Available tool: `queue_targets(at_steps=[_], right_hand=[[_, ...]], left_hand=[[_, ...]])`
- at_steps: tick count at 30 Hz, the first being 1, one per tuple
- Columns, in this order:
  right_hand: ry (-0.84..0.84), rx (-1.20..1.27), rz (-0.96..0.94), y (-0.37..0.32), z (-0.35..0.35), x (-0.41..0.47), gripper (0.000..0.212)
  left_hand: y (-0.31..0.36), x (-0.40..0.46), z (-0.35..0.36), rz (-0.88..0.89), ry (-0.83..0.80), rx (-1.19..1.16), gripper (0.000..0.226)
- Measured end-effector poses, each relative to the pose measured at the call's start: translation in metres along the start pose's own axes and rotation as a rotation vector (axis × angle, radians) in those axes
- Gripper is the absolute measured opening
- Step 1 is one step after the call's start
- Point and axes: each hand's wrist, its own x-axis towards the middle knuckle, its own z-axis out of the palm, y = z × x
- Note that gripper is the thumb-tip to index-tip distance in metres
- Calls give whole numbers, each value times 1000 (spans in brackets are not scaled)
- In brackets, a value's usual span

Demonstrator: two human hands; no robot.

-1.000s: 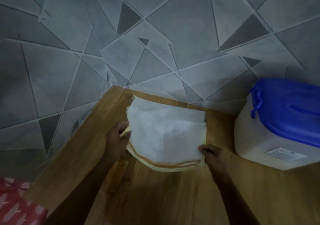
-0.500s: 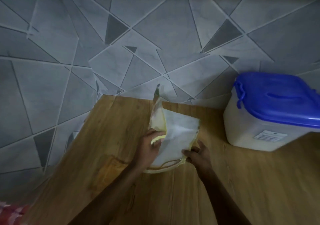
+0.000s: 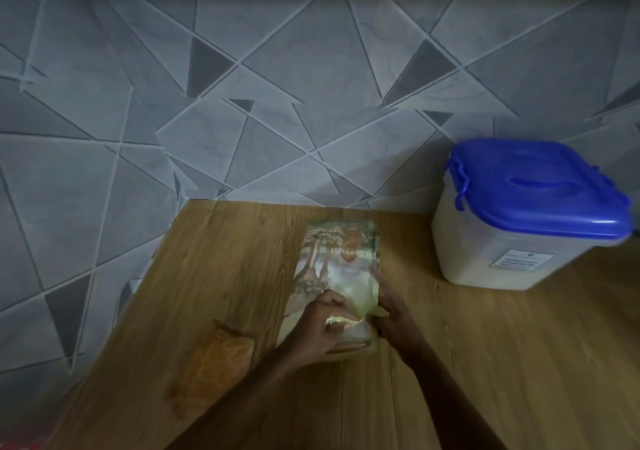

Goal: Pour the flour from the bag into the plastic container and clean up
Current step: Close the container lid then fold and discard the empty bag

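Note:
The empty flour bag [image 3: 341, 266] lies folded flat on the wooden table [image 3: 485, 363], printed side up. My left hand [image 3: 320, 328] holds its near end, fingers curled over the yellow edge. My right hand [image 3: 393, 318] pinches the bag's near right corner. The plastic container [image 3: 512, 241], white with a closed blue lid [image 3: 540, 186], stands at the back right, apart from both hands.
An orange cloth-like patch [image 3: 214, 363] lies on the table left of my left forearm. A grey tiled wall [image 3: 277, 86] rises behind the table. The table's left edge runs diagonally from the back to the lower left.
The bag was spread open with its white side up, then folded over; now it lies folded narrow with the printed side up. Both hands have come together at its near end.

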Motion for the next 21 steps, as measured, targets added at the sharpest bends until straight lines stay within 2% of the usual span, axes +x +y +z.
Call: queue_targets(at_steps=[2,5,9,12,14,17,19,21], right_hand=[[-26,-45,99,3,-1,4,53],[9,-48,243,14,-6,7,51],[6,68,288,27,-20,6,59],[-15,35,251,26,-28,6,54],[12,-62,166,29,-32,8,44],[80,-196,68,35,-35,10,39],[107,-173,35,37,-36,11,34],[131,-113,12,32,-37,12,29]], left_hand=[[-3,2,1,-53,-38,-35,18],[-3,4,-2,-167,-79,-137,12],[-3,2,-14,-370,87,-329,19],[-21,-3,-32,-344,221,-157,27],[-39,-5,-40,-323,229,6,34],[-58,-3,-45,-430,183,189,20],[-58,-1,-48,-478,172,147,26],[-55,0,-53,-496,131,-13,42]])
